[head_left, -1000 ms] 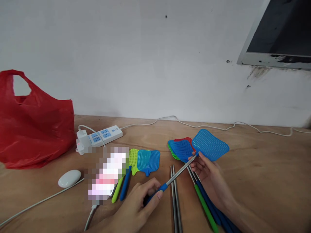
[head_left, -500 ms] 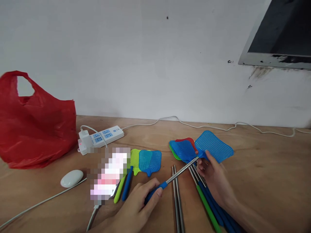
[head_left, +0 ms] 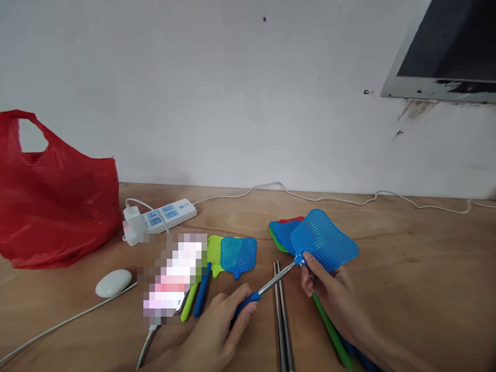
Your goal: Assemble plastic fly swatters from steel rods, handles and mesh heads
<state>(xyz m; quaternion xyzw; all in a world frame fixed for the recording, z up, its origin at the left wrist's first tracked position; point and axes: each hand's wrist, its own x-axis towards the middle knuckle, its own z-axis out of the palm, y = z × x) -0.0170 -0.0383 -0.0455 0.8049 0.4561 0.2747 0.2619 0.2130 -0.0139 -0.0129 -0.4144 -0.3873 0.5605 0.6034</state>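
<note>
A blue fly swatter (head_left: 325,240) is held slantwise over the table by both hands. My left hand (head_left: 219,328) is closed around its blue handle, thumb on top. With thumb and fingers, my right hand (head_left: 333,294) pinches the neck where the mesh head meets the thin metal rod (head_left: 276,279). Behind that head lies a stack of blue, red and green swatters (head_left: 281,237), partly hidden; a green handle (head_left: 329,328) runs below my right wrist. Left of it, two bare metal rods (head_left: 282,325) lie side by side.
A yellow-green swatter head (head_left: 214,250) and a blue one (head_left: 246,253) overlap mid-table. A yellow-green handle (head_left: 189,305) and a blue handle (head_left: 202,294) lie beside a blurred phone (head_left: 176,279). Leftward are a power strip (head_left: 176,213), white mouse (head_left: 113,283) and red bag (head_left: 62,206).
My right hand has brought the swatter head left and closer to my left hand. Less metal rod shows between the hands, and the head covers more of the stack.
</note>
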